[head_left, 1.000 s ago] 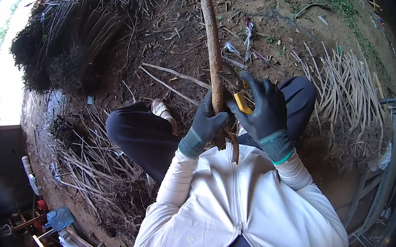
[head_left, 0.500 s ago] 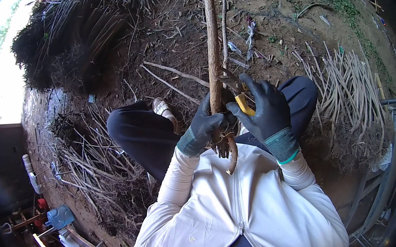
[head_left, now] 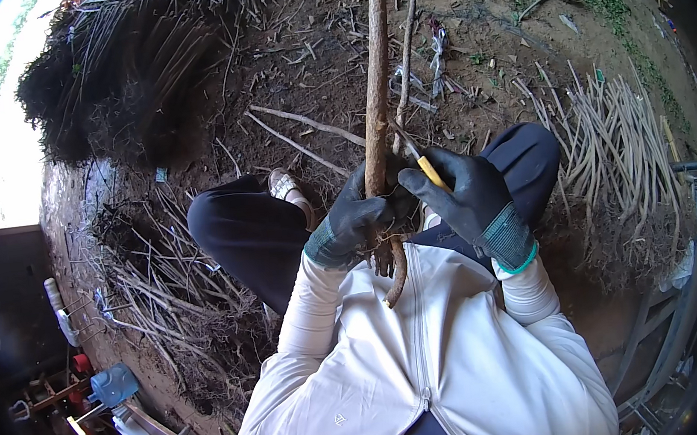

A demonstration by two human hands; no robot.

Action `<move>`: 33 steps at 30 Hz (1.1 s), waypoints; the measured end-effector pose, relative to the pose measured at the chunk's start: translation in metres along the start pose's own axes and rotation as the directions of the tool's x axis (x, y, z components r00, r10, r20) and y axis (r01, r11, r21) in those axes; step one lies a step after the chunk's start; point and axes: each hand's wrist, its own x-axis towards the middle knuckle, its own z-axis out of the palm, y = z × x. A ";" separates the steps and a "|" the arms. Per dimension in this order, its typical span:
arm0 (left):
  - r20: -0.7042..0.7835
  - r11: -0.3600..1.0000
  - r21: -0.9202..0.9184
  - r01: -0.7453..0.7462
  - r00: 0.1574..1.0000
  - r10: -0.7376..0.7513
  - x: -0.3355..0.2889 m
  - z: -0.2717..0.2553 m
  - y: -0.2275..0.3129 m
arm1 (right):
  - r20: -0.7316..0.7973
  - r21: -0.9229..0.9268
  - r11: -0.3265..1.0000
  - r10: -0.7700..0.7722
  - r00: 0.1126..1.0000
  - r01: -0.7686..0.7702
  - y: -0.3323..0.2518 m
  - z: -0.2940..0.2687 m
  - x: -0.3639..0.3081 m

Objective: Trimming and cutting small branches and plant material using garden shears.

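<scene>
My left hand, in a black glove, wraps round the lower end of a brown sapling stem held roughly upright. Below the grip show its cut root stubs, one of them curving. My right hand, gloved alike, is closed on the yellow handles of pruning shears. Their blades lie close against the stem, beside a thinner side branch rising to its right. Whether the blades have that branch between them I cannot tell.
A large heap of rooted saplings lies at the far left, a smaller pile at the near left. To the right lies a spread bundle of pale stems. A metal frame stands at the right edge, a blue water jug at the lower left.
The stem's top has tilted to the right, and the side branch with it. My right hand has lowered and closed round the shears' handles, whose blades have moved down.
</scene>
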 end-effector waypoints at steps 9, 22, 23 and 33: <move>0.202 0.895 -0.407 -0.183 0.938 0.283 0.009 0.000 0.007 | -0.116 0.152 0.988 -0.015 0.993 0.033 0.015 -0.002 0.001; 0.074 0.766 -0.587 -0.263 0.925 0.374 0.005 -0.017 0.022 | -0.065 0.182 0.983 0.012 0.998 0.000 0.046 0.008 -0.001; 0.014 0.787 -0.541 -0.296 0.933 0.360 0.002 -0.020 0.024 | -0.054 0.180 0.984 0.008 0.998 0.002 0.047 0.010 -0.001; -0.153 0.883 -0.086 -0.462 0.882 0.446 -0.016 -0.052 0.033 | -0.037 0.255 0.967 0.011 0.999 -0.001 0.058 0.027 0.004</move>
